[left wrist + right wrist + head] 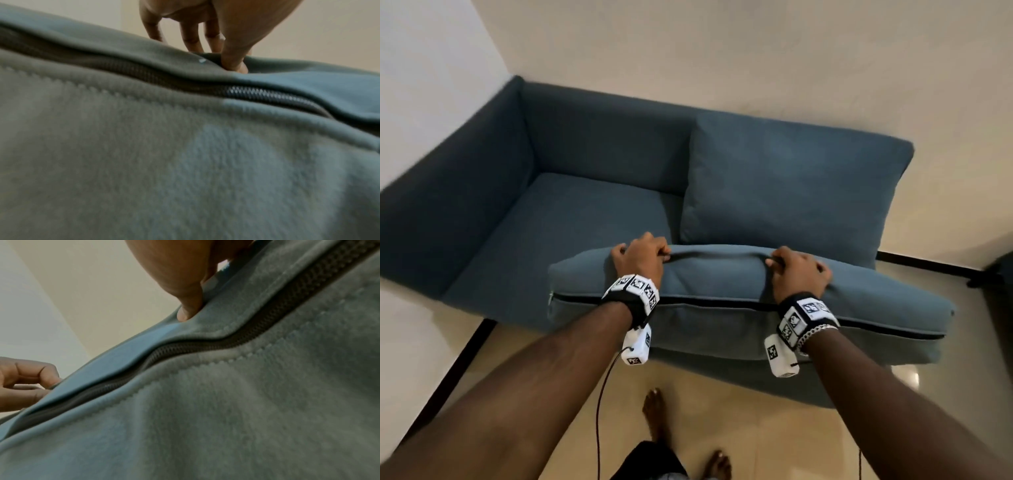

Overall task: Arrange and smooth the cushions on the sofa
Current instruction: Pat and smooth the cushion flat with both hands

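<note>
Item: seat cushion (722, 294), blue, zip edge facing you. Location: lifted at the near right of the sofa (482, 192), tilted, its far long edge uppermost, over the right-hand seat bay. It is not yet bedded in.

Item: zipper (267, 94), dark, running along the near face of the cushion under a fabric flap; it appears closed along the stretch shown.

Item: back cushion (791, 185), upright against the sofa back at the far right, just beyond the lifted one.

Item: left seat (592, 212), flat and in place.

Grip, left: your left hand (642, 255) is curled over the top edge, fingers (191, 40) hooked behind it and thumb dug into the fabric in front.

Grip, right: your right hand (799, 270) holds the same edge further right, thumb (189, 305) pressed into the flap; its fingers wrap over the far side, mostly hidden.

Step in hand, as judged: positioning the right seat cushion.

Next move calls for: lowering it level into the bay, probably zip edge tucked out of sight, pushing it back to meet the back cushion, then flattening the creases between your hands.
</note>
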A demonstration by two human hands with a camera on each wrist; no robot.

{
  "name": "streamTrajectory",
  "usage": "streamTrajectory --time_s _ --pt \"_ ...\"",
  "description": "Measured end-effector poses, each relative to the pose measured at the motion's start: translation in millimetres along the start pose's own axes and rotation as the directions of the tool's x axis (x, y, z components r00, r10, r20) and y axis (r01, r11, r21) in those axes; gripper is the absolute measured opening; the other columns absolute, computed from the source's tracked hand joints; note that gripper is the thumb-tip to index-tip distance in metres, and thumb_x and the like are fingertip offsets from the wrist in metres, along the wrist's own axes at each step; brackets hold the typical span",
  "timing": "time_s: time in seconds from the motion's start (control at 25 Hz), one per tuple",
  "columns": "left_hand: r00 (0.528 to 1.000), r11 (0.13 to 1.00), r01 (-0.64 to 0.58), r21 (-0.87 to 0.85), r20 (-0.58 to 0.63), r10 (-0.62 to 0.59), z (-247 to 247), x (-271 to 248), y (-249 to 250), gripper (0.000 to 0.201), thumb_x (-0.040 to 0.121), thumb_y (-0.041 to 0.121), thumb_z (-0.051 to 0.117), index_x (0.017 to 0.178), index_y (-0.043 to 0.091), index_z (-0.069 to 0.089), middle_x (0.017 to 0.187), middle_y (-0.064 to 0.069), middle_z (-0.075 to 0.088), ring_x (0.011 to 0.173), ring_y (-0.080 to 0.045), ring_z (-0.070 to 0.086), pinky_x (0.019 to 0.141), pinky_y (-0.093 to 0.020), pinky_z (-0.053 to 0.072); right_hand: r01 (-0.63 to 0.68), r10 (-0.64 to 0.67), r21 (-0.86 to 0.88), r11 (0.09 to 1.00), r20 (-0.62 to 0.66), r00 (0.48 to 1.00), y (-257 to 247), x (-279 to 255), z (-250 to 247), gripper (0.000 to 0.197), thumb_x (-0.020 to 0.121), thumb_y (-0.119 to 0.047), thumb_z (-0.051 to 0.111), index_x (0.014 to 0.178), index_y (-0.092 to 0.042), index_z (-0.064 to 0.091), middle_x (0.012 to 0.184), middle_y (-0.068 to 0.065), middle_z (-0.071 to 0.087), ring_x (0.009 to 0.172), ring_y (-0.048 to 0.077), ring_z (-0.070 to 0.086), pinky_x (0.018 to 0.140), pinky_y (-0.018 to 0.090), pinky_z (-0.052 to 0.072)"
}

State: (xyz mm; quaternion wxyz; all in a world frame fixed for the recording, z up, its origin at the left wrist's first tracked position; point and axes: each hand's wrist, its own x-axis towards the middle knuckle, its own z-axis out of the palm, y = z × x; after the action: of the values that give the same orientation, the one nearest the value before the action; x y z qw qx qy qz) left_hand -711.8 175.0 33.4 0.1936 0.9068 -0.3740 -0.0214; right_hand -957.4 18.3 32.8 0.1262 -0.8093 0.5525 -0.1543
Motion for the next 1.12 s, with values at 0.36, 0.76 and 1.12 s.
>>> streamTrajectory --time_s 0.36,0.76,1.12 --pt "0.769 0.842 -0.539 0.030 0.424 0.478 36 68 96 0.097 0.079 0.092 0.017 0.160 0.040 0.021 0.168 0.008 0.024 0.157 -0.021 0.018 0.121 -0.067 0.003 -0.203 0.209 -0.126 0.971 0.035 0.977 2 82 8 0.058 0.105 -0.057 0.026 0.157 -0.033 0.033 0.173 0.000 0.009 0.159 0.023 -0.001 0.126 0.051 -0.007" --pt "0.698 0.763 -0.637 0.114 0.506 0.507 54 80 129 0.103 0.083 0.086 0.046 0.161 0.042 -0.006 0.172 0.008 0.004 0.159 -0.024 0.006 0.120 -0.070 0.000 -0.213 0.228 -0.210 0.954 0.051 0.972 107 86 -37 0.083 0.091 -0.072 0.000 0.156 -0.034 0.036 0.172 -0.002 0.014 0.159 0.020 -0.004 0.123 0.060 -0.015" --pt "0.751 0.802 -0.588 0.106 0.441 0.492 77 73 204 0.079 0.092 0.078 0.024 0.159 0.050 -0.009 0.173 0.007 -0.008 0.159 -0.030 -0.006 0.116 -0.074 -0.009 -0.016 0.021 -0.073 0.997 0.076 0.997 151 150 -74 0.074 0.097 -0.066 0.019 0.154 -0.023 0.041 0.167 0.009 0.029 0.157 0.033 0.014 0.124 0.062 0.012"
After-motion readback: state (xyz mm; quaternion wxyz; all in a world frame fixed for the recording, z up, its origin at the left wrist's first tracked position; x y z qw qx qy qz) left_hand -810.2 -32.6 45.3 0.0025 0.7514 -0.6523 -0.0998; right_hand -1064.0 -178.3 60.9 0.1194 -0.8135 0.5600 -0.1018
